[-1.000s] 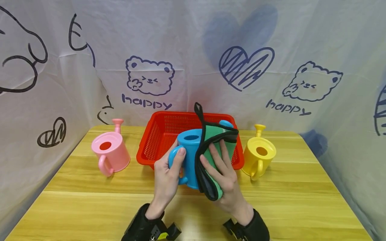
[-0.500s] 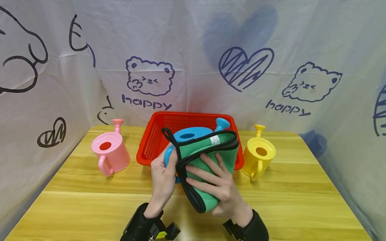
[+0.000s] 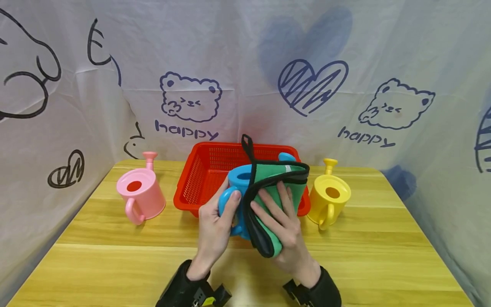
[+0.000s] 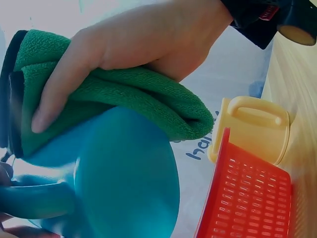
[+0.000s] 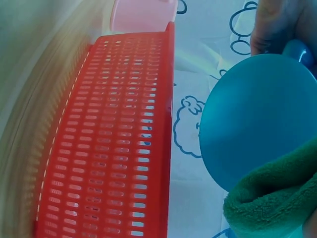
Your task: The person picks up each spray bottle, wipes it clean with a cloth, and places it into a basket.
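My left hand (image 3: pixel 215 224) grips the handle of a blue watering can (image 3: pixel 242 185), held up in front of the red basket. The can's round base (image 4: pixel 129 178) faces the left wrist view. With my right hand (image 3: pixel 285 234) I hold a folded green cloth (image 3: pixel 268 169) with black edging against the can's right side. Several fingers lie spread over the cloth, which covers much of the can's body. Its blue sprinkler head (image 3: pixel 286 157) shows behind the cloth. From the right wrist, the cloth (image 5: pixel 267 198) touches the can (image 5: pixel 252 119) near its base.
A red slotted basket (image 3: pixel 199 155) stands behind the hands on the wooden table (image 3: pixel 115 268). To its left is a pink watering can (image 3: pixel 147 198), to its right a yellow one (image 3: pixel 320 200). A white curtain (image 3: pixel 245 55) with drawings hangs behind.
The cloth swung left across the front of the blue watering can, then back to its right side with my right hand. The can turned slightly along with it; my left hand kept its handle.
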`<state>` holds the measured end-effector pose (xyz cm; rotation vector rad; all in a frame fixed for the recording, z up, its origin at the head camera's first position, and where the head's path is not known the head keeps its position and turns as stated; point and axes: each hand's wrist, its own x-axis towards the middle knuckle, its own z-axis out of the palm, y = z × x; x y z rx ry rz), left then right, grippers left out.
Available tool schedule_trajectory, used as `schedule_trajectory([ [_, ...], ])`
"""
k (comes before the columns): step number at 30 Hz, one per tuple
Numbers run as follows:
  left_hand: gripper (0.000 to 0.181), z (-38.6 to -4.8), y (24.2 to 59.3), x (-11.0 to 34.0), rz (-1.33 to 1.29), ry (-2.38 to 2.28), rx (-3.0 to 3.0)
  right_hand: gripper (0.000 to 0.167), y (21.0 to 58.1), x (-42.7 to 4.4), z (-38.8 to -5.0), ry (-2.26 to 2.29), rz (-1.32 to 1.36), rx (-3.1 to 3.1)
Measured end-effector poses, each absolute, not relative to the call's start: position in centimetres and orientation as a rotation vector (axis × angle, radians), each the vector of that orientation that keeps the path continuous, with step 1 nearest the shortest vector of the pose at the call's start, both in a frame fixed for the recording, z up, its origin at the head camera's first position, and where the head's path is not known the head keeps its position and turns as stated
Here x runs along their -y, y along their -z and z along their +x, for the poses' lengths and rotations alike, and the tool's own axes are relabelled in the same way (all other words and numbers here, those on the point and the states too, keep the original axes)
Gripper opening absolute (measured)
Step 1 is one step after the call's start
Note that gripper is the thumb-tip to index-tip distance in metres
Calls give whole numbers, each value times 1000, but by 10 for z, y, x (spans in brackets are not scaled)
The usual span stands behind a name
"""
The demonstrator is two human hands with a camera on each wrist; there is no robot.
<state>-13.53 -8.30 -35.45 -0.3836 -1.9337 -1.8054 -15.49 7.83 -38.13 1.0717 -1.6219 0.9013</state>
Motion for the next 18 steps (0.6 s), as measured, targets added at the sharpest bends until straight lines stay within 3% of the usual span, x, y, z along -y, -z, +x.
schedule_trajectory([
  [12, 48, -134, 355, 81, -342, 1797, 1956, 60, 382, -83, -155, -1003, 1013, 1712],
  [18, 45, -136, 354, 83, -375, 1783, 1926, 46, 380, -78, -156, -831, 1098, 1620],
])
